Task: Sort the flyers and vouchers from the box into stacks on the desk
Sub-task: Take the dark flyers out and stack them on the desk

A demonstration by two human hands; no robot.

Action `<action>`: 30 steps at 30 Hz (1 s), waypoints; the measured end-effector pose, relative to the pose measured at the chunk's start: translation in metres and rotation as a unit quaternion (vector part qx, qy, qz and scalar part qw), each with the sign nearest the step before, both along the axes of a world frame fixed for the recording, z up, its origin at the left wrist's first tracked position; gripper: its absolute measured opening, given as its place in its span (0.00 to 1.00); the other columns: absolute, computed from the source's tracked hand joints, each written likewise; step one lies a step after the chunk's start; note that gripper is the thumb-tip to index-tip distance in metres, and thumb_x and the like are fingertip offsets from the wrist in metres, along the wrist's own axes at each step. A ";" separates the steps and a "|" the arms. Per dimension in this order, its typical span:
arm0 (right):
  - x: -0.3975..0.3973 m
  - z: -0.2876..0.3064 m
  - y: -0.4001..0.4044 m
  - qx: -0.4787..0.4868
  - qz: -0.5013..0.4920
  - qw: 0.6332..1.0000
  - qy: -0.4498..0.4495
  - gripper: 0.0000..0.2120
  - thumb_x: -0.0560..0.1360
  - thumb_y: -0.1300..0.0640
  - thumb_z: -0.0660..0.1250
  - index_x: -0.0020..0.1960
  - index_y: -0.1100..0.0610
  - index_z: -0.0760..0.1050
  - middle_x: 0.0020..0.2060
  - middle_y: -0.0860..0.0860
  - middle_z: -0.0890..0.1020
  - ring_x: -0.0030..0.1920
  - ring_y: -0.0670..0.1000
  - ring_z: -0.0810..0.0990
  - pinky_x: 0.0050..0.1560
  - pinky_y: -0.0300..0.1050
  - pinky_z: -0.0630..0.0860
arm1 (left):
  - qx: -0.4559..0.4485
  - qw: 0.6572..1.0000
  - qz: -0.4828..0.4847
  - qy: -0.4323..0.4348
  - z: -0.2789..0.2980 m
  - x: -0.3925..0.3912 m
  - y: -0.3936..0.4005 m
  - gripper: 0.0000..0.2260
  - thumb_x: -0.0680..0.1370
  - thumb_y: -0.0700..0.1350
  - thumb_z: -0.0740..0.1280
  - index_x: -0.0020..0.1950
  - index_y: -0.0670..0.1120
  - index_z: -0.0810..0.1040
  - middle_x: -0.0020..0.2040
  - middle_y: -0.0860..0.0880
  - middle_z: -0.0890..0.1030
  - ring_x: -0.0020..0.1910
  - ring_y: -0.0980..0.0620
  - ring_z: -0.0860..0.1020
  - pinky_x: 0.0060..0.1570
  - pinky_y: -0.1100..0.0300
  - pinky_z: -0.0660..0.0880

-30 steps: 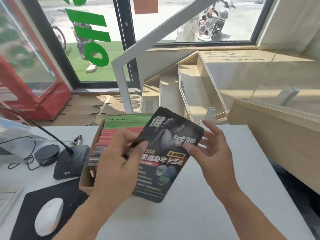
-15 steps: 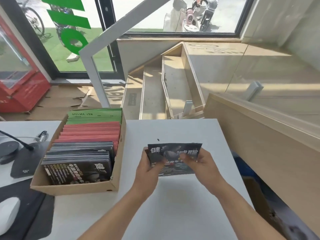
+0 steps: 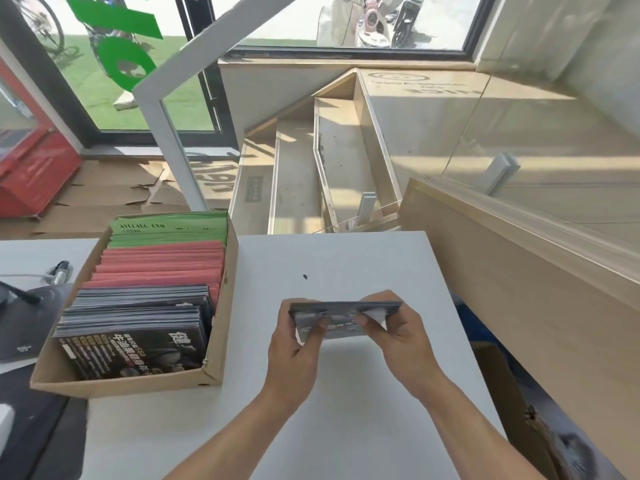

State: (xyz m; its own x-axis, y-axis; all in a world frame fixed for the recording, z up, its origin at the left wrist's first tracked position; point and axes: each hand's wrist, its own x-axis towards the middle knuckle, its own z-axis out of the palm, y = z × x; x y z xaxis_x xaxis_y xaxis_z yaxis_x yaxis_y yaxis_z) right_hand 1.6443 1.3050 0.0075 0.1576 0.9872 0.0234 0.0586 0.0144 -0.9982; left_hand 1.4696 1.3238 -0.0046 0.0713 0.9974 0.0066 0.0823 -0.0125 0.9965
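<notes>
A cardboard box (image 3: 221, 344) stands at the left of the white desk (image 3: 346, 427). Standing on edge in the box are dark flyers (image 3: 138, 327) at the front, red vouchers (image 3: 159, 268) behind them and green vouchers (image 3: 169, 228) at the back. To the right of the box, low over the desk, I hold a bundle of dark flyers (image 3: 341, 322), tilted nearly flat. My left hand (image 3: 294, 344) grips its left end and my right hand (image 3: 398, 337) grips its right end.
A black mat (image 3: 41, 438) and a black microphone base (image 3: 20, 327) lie left of the box. A wooden counter (image 3: 519, 289) borders the desk on the right. Wooden steps (image 3: 329, 168) and a white frame (image 3: 166, 133) rise behind the desk. A small dark speck (image 3: 305, 276) marks the desk.
Both hands carried the dark flyers from above the box rightward and down toward the desk. The bundle has tipped from upright to nearly flat.
</notes>
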 end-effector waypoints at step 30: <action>0.136 -0.071 0.167 -0.343 -0.168 0.797 -0.469 0.34 0.80 0.53 0.60 0.81 0.56 0.50 0.73 0.54 0.66 0.73 0.56 0.63 0.73 0.56 0.61 | -0.032 0.886 -0.249 0.389 -0.075 0.146 0.127 0.41 0.75 0.49 0.68 0.82 0.52 0.47 0.80 0.56 0.55 0.80 0.52 0.47 0.77 0.54 0.48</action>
